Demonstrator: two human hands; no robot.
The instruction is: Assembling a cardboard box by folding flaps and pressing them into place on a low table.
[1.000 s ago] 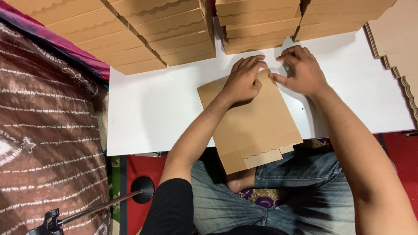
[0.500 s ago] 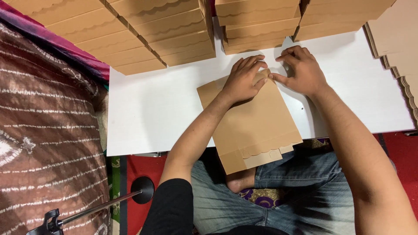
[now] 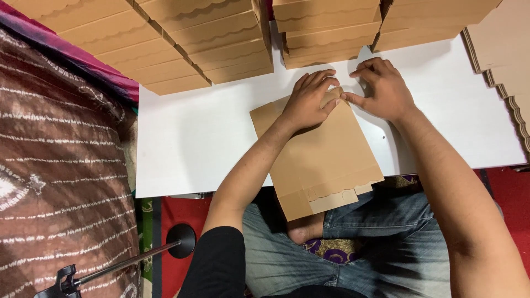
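A flat brown cardboard box blank (image 3: 323, 160) lies on the white table (image 3: 187, 143), its near end with a scalloped flap hanging over the table's front edge. My left hand (image 3: 309, 99) presses down on the blank's far end, fingers bent over its top edge. Beside it, my right hand (image 3: 381, 88) pinches that same far edge at its right corner, thumb and fingers together on the cardboard. The two hands nearly touch.
Stacks of folded brown boxes (image 3: 210, 38) line the table's far side, with more flat blanks (image 3: 502, 49) fanned at the right. A patterned brown cloth (image 3: 61, 176) lies left. A black stand (image 3: 138, 259) is on the floor near my knees.
None of note: both hands stay on the blank's far edge, with only slight finger shifts.
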